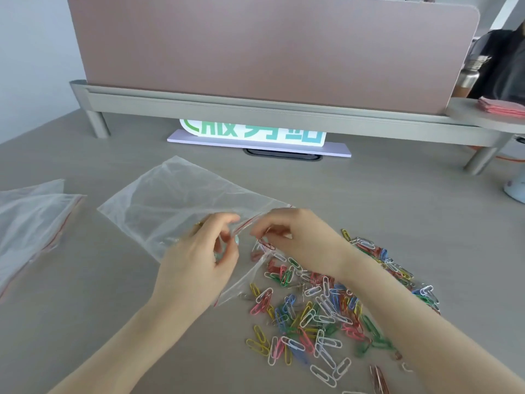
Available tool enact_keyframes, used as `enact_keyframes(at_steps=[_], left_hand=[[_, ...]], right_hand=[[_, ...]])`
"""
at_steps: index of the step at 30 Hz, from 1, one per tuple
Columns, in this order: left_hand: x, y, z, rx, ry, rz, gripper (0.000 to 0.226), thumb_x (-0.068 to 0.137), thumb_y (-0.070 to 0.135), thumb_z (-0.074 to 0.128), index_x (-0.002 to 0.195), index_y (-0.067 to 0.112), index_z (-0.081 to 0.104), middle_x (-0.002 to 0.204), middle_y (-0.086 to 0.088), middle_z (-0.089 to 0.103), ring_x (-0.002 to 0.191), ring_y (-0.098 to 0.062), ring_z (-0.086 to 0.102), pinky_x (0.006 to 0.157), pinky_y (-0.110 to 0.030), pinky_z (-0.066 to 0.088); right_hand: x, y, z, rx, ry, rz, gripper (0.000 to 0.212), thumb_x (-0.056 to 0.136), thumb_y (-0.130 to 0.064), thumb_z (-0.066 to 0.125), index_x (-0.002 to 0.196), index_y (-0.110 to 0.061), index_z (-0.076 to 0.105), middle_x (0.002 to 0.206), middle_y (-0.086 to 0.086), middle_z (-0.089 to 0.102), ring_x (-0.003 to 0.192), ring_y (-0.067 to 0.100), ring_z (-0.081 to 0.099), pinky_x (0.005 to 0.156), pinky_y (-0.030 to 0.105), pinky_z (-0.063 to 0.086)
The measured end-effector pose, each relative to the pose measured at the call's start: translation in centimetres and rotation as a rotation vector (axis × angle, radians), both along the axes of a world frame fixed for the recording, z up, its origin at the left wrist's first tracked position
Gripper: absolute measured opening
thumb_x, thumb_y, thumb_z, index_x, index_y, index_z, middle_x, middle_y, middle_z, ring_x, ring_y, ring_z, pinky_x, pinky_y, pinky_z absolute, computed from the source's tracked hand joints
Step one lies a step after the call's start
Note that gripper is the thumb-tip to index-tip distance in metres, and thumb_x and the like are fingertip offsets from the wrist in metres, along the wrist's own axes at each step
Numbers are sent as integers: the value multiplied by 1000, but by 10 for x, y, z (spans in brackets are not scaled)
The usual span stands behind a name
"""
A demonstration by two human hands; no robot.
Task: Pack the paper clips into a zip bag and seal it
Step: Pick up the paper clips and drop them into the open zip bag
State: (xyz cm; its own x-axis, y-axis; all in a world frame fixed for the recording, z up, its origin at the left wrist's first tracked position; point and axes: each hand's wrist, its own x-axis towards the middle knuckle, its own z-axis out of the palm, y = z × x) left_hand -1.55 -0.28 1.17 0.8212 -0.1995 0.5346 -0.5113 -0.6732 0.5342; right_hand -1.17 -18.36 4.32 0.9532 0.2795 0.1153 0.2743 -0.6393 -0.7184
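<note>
A: Where are you in the job?

B: Opening the zip bag [170, 206]. Your left hand [199, 257] pinches its mouth; your right hand [295, 237] pinches the opposite lip.

A: Next?

B: Spread it, then feed in the paper clips [321, 311] lying near right on the surface [397, 200].

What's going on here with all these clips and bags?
A person is packing paper clips into a zip bag on a grey table. Both hands are at the bag's red-striped mouth: the left hand pinches its edge, and the right hand holds the other side with a few clips at its fingertips. Most of the coloured clips lie loose in a pile beside the bag. Spare bags lie further left.
</note>
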Motion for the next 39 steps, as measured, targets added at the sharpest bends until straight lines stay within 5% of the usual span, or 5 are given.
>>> enact_keyframes(at_steps=[6,10,21,31,39], left_hand=[[1,-5,-1,-31,81,34,19,83,9,61,96,22,60,77,18,56,71,-4,50,54,-20,39],[1,-10,1,-107,63,21,18,84,7,59,96,21,61,78,14,58,66,-4,50,55,-17,38],[3,-7,5,-178,88,22,26,85,9,56,93,33,58,92,20,55,64,-17,53,57,-18,40],[0,-9,4,-187,120,16,29,86,7,57,88,36,58,93,16,55,64,-17,54,55,-12,37],[0,-8,1,-201,134,1,28,86,4,57,89,32,59,83,9,59,69,-17,54,55,-8,37]], right_hand=[[-2,-37,-1,176,-5,-195,33,85,1,54,78,-28,67,82,8,72,72,24,63,70,28,51],[0,-22,-13,209,48,-180,22,83,3,55,87,-13,70,74,0,67,54,-5,53,58,8,41],[-5,4,-18,154,-90,-81,29,82,4,51,97,-12,70,98,-2,68,79,-4,56,78,8,44],[-32,-120,-32,-512,106,-598,39,96,-23,30,134,-28,39,137,0,38,127,26,30,102,39,27],[-41,-102,-29,-540,197,-422,46,93,-52,31,135,-33,37,135,-2,33,127,23,28,105,37,24]])
